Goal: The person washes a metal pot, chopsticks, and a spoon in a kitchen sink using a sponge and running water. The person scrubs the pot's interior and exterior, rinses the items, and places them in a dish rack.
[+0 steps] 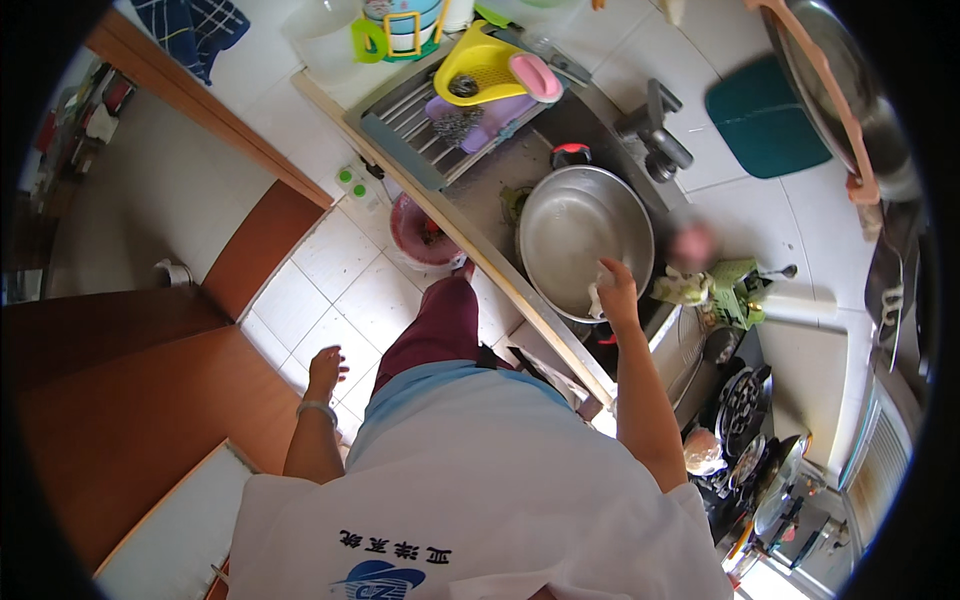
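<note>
My right hand (619, 292) is over the near right rim of a wide metal pot (570, 232). Its fingers grip a small crumpled white piece (596, 301), cloth or tissue; I cannot tell which. The pot sits in the sink (487, 199) and looks empty inside. One black-and-red pot handle (571, 154) points to the far side, and another (604, 334) shows below my right wrist. My left hand (326, 371) hangs at my side above the tiled floor, its fingers loosely apart, with nothing in it.
Across the sink lies a drying rack (405, 129) bearing a yellow strainer basket (480, 64), a pink-handled brush (535, 75) and steel scourers. A black faucet (660, 142) rises behind. On the right is a gas stove (742, 405). A red basin (424, 232) stands on the floor.
</note>
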`<state>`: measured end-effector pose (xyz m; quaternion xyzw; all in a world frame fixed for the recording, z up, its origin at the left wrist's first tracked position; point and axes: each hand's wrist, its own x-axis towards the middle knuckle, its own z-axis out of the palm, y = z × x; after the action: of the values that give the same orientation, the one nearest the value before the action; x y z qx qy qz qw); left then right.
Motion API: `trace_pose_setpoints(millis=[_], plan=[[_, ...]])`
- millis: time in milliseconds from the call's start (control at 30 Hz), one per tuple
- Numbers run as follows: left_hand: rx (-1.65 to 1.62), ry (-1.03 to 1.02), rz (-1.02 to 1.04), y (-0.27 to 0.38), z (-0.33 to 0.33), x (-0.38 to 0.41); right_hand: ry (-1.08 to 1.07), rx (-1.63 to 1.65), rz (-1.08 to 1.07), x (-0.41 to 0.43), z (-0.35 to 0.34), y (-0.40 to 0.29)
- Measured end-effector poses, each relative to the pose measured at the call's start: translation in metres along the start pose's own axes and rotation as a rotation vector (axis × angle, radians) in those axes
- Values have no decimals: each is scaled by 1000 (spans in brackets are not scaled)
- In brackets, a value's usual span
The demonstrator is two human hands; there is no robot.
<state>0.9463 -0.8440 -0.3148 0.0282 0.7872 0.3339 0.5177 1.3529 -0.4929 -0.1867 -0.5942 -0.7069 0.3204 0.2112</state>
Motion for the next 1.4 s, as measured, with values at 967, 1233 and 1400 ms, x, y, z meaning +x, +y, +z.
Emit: trace_pose_setpoints(millis=[967, 1233, 1400], plan=[[219, -13, -81, 5, -2, 25, -54, 305, 367, -4, 26, 37], [160, 43, -328, -21, -30, 29, -51, 204, 409, 12, 36, 43], [111, -30, -146, 10, -7, 54, -5, 222, 452, 13, 40, 35]])
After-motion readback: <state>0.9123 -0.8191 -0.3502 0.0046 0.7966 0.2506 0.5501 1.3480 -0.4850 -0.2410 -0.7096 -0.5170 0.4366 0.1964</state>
